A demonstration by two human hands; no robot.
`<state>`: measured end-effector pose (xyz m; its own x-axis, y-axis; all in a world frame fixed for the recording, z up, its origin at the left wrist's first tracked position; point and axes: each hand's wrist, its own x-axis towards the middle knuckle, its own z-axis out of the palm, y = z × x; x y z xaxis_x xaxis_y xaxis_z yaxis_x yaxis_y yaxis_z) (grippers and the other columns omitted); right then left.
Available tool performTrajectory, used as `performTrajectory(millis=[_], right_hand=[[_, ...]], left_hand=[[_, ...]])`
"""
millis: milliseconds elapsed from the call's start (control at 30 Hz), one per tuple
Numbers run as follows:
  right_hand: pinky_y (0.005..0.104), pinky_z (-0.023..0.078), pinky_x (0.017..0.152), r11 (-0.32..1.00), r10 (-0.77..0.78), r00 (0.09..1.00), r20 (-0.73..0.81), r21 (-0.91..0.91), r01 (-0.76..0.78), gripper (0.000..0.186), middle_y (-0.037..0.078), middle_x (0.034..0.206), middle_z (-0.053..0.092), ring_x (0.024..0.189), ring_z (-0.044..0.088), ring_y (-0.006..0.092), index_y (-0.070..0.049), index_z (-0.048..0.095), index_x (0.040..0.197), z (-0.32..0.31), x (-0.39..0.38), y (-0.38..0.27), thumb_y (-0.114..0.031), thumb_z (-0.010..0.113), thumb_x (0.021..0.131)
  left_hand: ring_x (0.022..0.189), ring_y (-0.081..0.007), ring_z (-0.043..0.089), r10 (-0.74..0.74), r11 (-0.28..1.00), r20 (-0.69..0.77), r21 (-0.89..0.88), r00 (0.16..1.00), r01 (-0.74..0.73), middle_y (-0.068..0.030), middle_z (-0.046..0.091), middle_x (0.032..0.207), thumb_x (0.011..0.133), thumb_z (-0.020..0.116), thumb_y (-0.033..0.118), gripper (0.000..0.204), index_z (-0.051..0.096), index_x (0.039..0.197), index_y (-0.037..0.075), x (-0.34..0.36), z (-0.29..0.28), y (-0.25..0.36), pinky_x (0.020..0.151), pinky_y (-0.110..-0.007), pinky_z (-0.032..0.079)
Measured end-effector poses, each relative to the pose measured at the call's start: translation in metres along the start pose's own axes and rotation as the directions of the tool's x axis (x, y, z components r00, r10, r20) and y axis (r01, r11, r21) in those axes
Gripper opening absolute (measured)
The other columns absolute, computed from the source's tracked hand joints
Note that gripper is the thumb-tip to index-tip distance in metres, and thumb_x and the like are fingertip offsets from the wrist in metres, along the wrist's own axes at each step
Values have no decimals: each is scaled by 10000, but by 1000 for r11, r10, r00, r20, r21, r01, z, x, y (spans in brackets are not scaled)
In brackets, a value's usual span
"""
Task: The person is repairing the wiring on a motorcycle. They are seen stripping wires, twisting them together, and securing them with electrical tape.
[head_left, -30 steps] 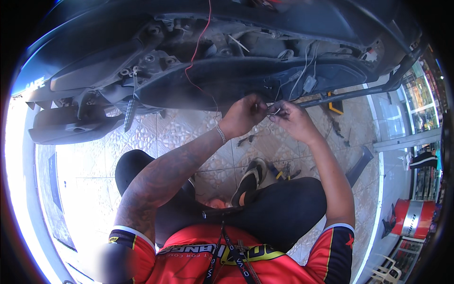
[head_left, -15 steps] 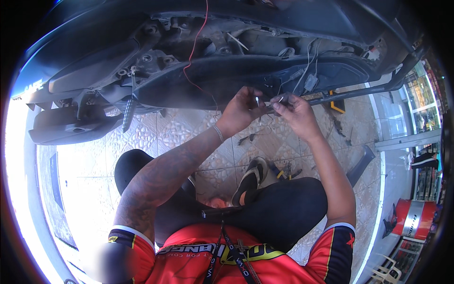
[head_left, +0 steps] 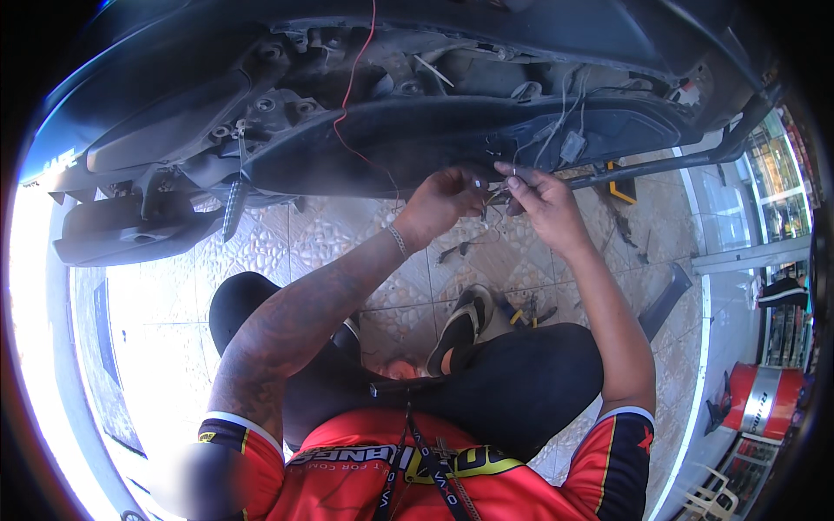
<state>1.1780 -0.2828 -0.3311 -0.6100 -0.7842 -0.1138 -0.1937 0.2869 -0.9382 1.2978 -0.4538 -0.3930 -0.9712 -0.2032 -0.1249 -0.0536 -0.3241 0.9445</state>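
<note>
My left hand (head_left: pixel 443 204) is closed, pinching thin wire with small pale ends, below the black body panel (head_left: pixel 347 143) of a vehicle, likely a scooter. My right hand (head_left: pixel 543 208) faces it at close range, fingertips pinched around thin wire too; exactly which ends each holds is partly hidden by fingers. A red wire (head_left: pixel 346 95) dangles over the panel to the left. Grey cables (head_left: pixel 560 113) and a small grey module (head_left: pixel 572 146) hang just beyond my right hand. A long metallic strap (head_left: pixel 233 208) hangs at the left.
A black bar (head_left: pixel 660 165) runs along the right underside. On the tiled floor (head_left: pixel 408 260) lie yellow-black tools (head_left: pixel 526 315), a yellow-black item (head_left: pixel 621 193) and a dark panel piece (head_left: pixel 665 300). A red drum (head_left: pixel 764 399), white chair (head_left: pixel 708 495) and glass shelves (head_left: pixel 777 182) line the right.
My right hand's fingers have risen and shifted around the wire. My left hand has turned and moved slightly left, with small pale bits showing at both pinches.
</note>
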Motion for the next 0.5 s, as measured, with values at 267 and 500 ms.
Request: performTrajectory(millis=[267, 500], right_hand=[[212, 486, 689, 997, -70, 997, -42, -35, 69, 214, -12, 888, 624, 726, 579, 56, -40, 709, 1175, 7, -3, -4, -148, 661, 997], [193, 449, 602, 972, -153, 985, -85, -195, 134, 86, -25, 843, 670, 653, 555, 26, -18, 695, 993, 8, -4, -5, -83, 718, 941]], left_hand=[[826, -100, 645, 49, 999, -56, 24, 997, -48, -42, 691, 918, 973, 687, 147, 174, 684, 1037, -15, -1, 4, -5, 783, -263, 541], [781, -82, 612, 95, 994, -116, 74, 989, -87, -26, 685, 837, 960, 695, 125, 151, 702, 1011, -17, 0, 4, -6, 740, -260, 508]])
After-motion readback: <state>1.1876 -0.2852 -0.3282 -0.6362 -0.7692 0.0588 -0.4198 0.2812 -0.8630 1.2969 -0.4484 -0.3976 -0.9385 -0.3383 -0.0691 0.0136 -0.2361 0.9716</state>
